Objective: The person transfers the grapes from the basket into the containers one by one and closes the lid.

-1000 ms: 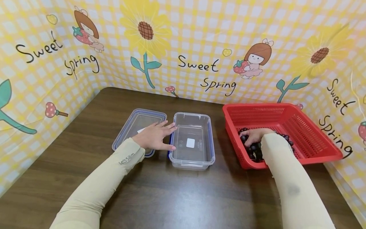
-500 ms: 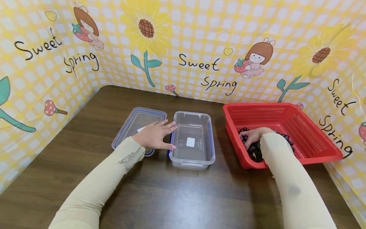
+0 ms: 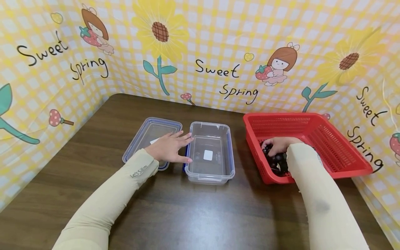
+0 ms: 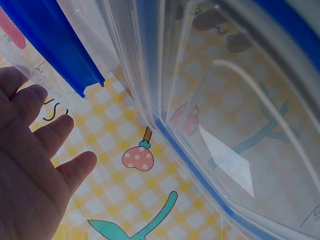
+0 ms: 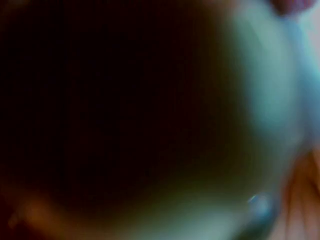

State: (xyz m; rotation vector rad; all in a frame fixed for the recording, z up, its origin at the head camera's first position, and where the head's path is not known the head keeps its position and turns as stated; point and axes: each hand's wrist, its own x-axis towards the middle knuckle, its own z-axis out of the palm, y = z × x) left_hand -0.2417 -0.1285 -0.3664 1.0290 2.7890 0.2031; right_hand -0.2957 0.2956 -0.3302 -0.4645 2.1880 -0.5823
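Observation:
My left hand (image 3: 168, 147) lies over the clear lid with its fingers spread, fingertips at the left rim of a clear plastic food container (image 3: 208, 175). In the left wrist view its straight fingers (image 4: 77, 167) show beside a blue locking flap (image 4: 55, 42). My right hand (image 3: 279, 145) reaches down into a red plastic basket (image 3: 340, 146), its fingers curled round dark grapes (image 3: 277, 161). Part of the grapes is hidden under the hand and sleeve. A very close, dark, blurred shape fills most of the right wrist view.
The lid (image 3: 153, 130), with a blue seal, lies flat left of the container. A white label (image 3: 208, 155) shows on the container's bottom. A checked, printed cloth (image 3: 218, 45) stands around the back and sides of the brown wooden table (image 3: 187, 215).
My right hand has shifted slightly within the basket and its fingers have curled in on the grapes. Grapes seen earlier right of the wrist no longer show. My left hand stays put.

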